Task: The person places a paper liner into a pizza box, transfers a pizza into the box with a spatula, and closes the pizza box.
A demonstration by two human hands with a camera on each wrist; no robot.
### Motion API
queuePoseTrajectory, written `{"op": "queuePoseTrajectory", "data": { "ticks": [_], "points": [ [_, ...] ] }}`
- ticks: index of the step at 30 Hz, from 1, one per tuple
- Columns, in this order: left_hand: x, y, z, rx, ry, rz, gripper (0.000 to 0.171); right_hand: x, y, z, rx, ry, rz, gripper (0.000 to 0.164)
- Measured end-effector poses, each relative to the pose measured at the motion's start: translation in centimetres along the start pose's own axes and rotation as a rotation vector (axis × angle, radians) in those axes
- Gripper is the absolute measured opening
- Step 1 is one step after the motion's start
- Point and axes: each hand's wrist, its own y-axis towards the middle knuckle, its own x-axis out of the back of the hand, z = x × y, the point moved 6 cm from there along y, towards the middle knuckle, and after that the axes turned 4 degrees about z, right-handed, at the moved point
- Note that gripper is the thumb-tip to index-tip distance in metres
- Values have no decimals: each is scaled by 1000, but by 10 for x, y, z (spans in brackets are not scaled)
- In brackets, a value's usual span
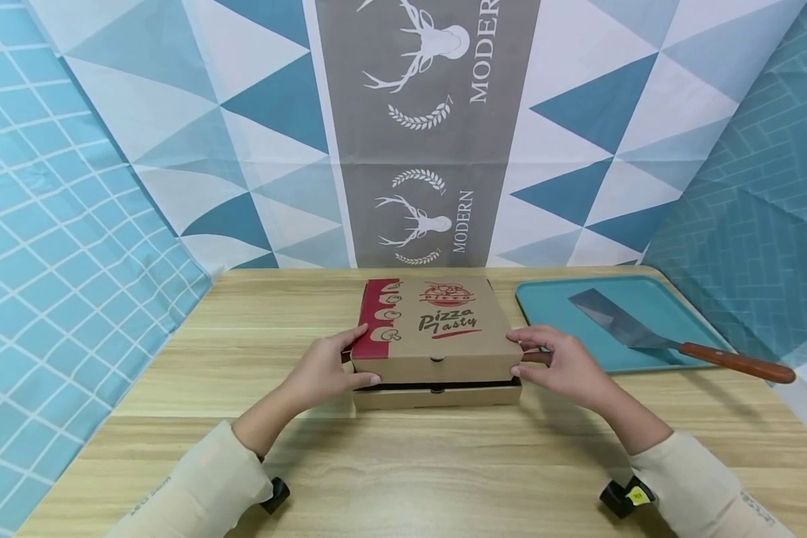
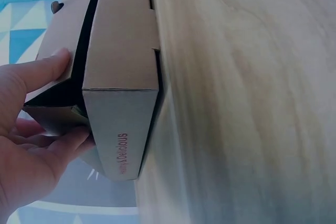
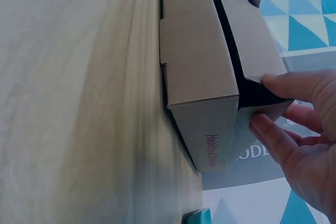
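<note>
A brown cardboard pizza box (image 1: 437,396) with a red band sits mid-table, its lid (image 1: 467,306) slightly raised, leaving a dark gap along the front. At the lid's front left corner my left hand (image 1: 323,370) pinches it, thumb on the front flap and fingers at the side flap. My right hand (image 1: 568,366) grips the front right corner the same way. Both wrist views show the lid's side flaps angled away from the box's lower part (image 2: 123,40), whose side (image 3: 207,135) carries small red print. The inside of the box is too dark to make out.
To the right lies a teal tray (image 1: 545,299) with a metal turner (image 1: 619,321) across it; its wooden handle sticks out past the tray's front right edge. Patterned sheets (image 1: 255,112) stand behind and beside the wooden table (image 1: 403,478).
</note>
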Motion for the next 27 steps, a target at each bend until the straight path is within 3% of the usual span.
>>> {"op": "queuePoseTrajectory", "data": {
  "ticks": [9,17,21,24,27],
  "points": [
    [-3,0,1,-26,129,-28,86,-5,-1,-1,37,-72,-15,44],
    [2,-4,-7,-90,260,-69,75,-7,-2,2,6,-159,-1,43],
    [5,-8,-11,-182,297,-93,66,-4,-4,10,56,-307,0,42],
    [4,-14,-17,-304,388,-100,60,-5,-7,19,187,-467,-4,44],
    [-3,-21,-23,-426,496,-57,62,-12,-11,25,286,-578,41,51]
  ]
}}
